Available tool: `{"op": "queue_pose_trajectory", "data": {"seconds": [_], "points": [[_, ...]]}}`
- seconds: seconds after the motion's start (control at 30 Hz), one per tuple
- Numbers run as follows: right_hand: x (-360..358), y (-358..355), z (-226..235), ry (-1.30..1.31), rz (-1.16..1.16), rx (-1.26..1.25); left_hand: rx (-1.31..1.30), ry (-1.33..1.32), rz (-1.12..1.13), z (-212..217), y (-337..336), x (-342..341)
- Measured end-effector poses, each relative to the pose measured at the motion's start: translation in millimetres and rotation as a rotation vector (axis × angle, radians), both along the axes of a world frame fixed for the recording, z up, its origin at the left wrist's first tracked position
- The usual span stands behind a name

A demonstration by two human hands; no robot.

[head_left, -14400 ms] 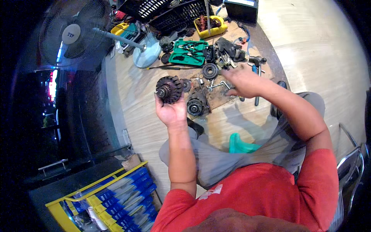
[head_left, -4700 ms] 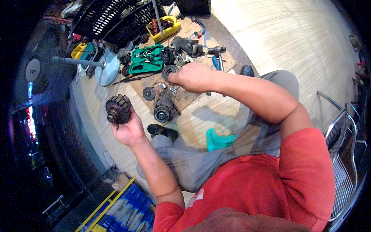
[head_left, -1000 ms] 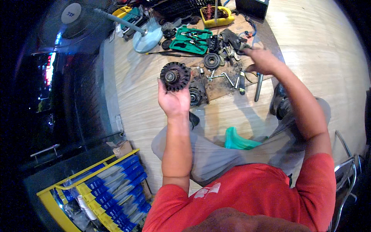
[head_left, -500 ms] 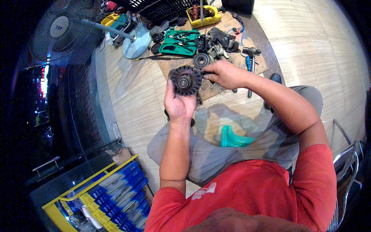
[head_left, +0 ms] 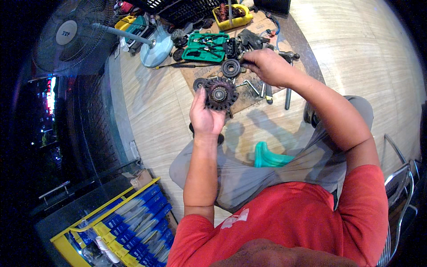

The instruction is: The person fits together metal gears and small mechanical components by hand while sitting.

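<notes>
Pedestal fan (head_left: 66, 33) stands at far left. My left hand (head_left: 207, 119) cups a dark, finned rotor (head_left: 220, 94) from below, thumb along its rim, over the cardboard (head_left: 247, 101). 1 black ring-shaped part (head_left: 231, 62) lies just beside my right hand (head_left: 269, 66); I cannot tell whether its bent fingers pinch anything.

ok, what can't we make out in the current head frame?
Head view: underside of the toothed metal part, covered by the left hand.
Head view: whether the right hand pinches anything; too small and dark to tell.
Head view: rest of the black crate, cut off by the top edge.
Head view: top of the black box, same edge.
</notes>
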State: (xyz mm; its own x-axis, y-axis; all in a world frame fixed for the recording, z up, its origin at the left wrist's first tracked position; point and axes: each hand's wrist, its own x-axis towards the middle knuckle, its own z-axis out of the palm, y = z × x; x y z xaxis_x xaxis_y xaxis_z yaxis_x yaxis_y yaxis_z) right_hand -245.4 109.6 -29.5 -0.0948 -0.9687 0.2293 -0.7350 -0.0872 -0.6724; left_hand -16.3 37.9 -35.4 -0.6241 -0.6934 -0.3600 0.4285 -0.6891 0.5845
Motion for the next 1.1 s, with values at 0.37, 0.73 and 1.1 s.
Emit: {"op": "queue_pose_trajectory", "data": {"seconds": [0.37,0.73,1.1], "points": [[3,23,47,0.048,0.080,-0.016,-0.008,-0.075,0.248,-5,-17,7],[3,37,45,0.194,0.151,0.120,0.034,0.027,0.472,28,-33,11],[-40,27,8,0.330,-0.030,0.262,0.014,0.150,0.420,38,-36,16]]}}
